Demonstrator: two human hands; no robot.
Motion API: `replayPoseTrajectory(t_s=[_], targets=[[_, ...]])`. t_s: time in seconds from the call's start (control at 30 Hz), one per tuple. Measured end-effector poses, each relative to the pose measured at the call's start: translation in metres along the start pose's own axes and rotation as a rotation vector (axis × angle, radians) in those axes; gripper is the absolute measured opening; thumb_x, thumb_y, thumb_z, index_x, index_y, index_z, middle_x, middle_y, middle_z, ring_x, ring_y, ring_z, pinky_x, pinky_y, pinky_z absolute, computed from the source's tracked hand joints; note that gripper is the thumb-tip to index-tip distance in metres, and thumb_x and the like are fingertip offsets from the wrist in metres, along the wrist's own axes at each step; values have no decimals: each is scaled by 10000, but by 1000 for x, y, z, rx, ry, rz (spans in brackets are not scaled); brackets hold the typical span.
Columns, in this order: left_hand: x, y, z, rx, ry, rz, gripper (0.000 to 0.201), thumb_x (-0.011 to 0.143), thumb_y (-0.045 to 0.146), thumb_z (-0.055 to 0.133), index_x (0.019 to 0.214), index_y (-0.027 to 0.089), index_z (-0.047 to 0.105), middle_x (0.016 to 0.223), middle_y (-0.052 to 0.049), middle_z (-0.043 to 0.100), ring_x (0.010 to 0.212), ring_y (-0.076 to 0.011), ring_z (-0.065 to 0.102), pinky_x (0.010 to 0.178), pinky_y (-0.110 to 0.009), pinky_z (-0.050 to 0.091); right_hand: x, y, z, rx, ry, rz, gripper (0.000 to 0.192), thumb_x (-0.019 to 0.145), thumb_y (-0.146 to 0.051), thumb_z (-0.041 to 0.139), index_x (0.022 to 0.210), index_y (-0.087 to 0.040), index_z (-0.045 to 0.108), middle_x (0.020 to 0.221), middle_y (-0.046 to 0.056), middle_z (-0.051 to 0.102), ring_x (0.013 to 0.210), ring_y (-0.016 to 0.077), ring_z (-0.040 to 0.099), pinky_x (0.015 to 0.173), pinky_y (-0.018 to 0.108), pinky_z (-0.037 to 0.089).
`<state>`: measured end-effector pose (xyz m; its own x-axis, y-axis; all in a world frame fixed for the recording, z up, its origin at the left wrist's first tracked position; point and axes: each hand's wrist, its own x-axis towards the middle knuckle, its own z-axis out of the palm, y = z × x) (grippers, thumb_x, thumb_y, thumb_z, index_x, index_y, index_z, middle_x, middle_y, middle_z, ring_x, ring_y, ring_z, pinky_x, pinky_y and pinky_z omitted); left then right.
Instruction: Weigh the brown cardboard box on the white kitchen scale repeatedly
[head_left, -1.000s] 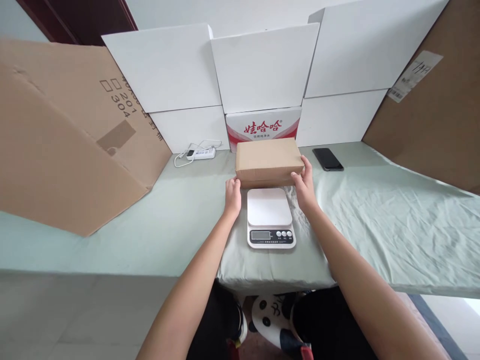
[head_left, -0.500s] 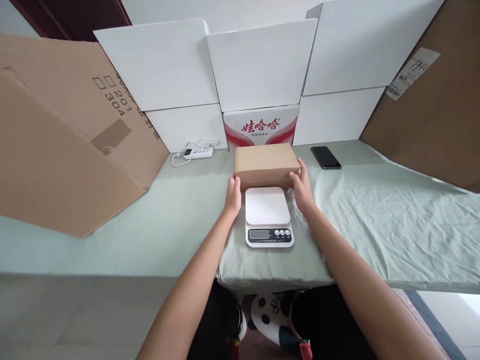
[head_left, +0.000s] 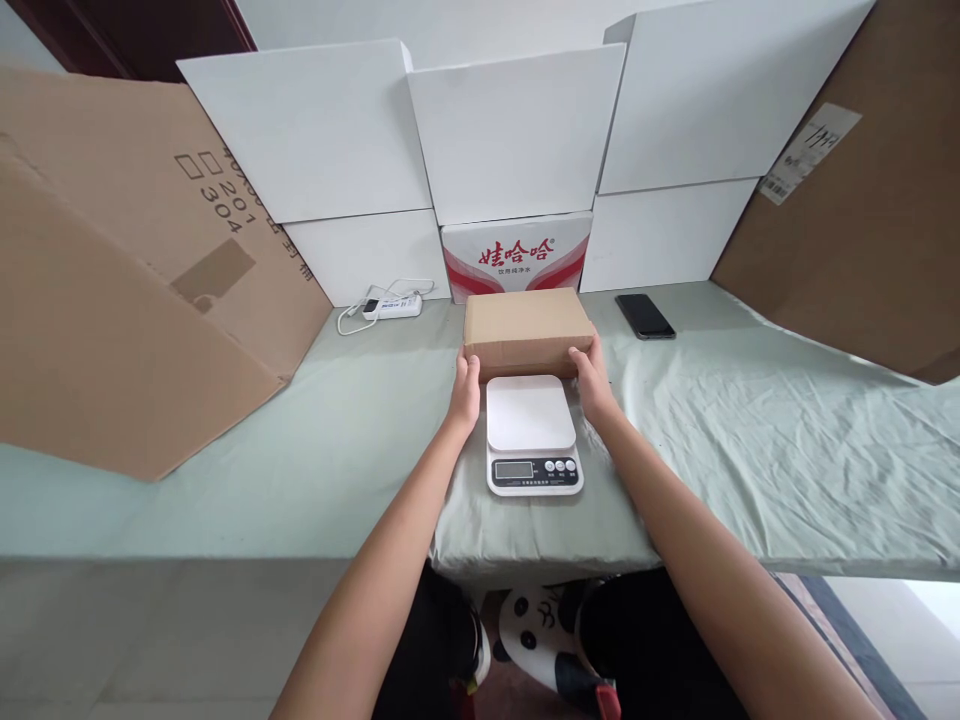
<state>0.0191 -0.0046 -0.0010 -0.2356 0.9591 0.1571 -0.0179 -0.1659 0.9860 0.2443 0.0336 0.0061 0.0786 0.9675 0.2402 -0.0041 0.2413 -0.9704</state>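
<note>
A closed brown cardboard box (head_left: 529,318) is held at its two ends, just behind a white kitchen scale (head_left: 531,415). My left hand (head_left: 465,392) grips the box's left end, thumb on the front face. On the opposite end is my right hand (head_left: 592,378), its thumb pressed to the front near the corner and its other fingers mostly hidden along the side. Nothing lies on the scale's platform, and its display looks blank. Whether the box touches the table behind the scale, I cannot tell.
A white power strip with a cable (head_left: 394,304) lies back left, and a black phone (head_left: 645,316) back right. White boxes (head_left: 517,135) line the back of the green-covered table (head_left: 315,480). Large cardboard panels stand left (head_left: 112,330) and right (head_left: 862,230).
The camera view has shifted slightly. My right hand sits a little lower on the box's end, while the box and scale stay nearly in place.
</note>
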Motion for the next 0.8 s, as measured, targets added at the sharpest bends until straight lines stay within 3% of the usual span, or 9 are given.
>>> replayPoseTrajectory(t_s=[0.37,0.57,0.8], targets=[[1,-1,-1,1,-8,-26,701,1093,671,407,1675,280,422,1800,-118,473,1700,-266,424,1402,-421,326,3,9,0,57,-2,21,732,918,-536,600,1619,-386,453,1713,2,560,1636,306,467,1437,567,307],[2,-2,0,-12,2,-33,704,1085,697,394,1673,313,432,1818,-84,457,1738,-262,356,1402,-413,326,1,7,2,70,2,49,762,913,-555,598,1638,-397,421,1748,-8,524,1667,293,438,1452,555,285],[4,-7,-1,-37,-18,-3,752,1072,747,404,1677,302,436,1803,-112,470,1719,-265,396,1402,-418,324,-3,2,5,63,12,47,794,902,-549,597,1657,-382,416,1745,4,528,1671,316,430,1449,570,296]])
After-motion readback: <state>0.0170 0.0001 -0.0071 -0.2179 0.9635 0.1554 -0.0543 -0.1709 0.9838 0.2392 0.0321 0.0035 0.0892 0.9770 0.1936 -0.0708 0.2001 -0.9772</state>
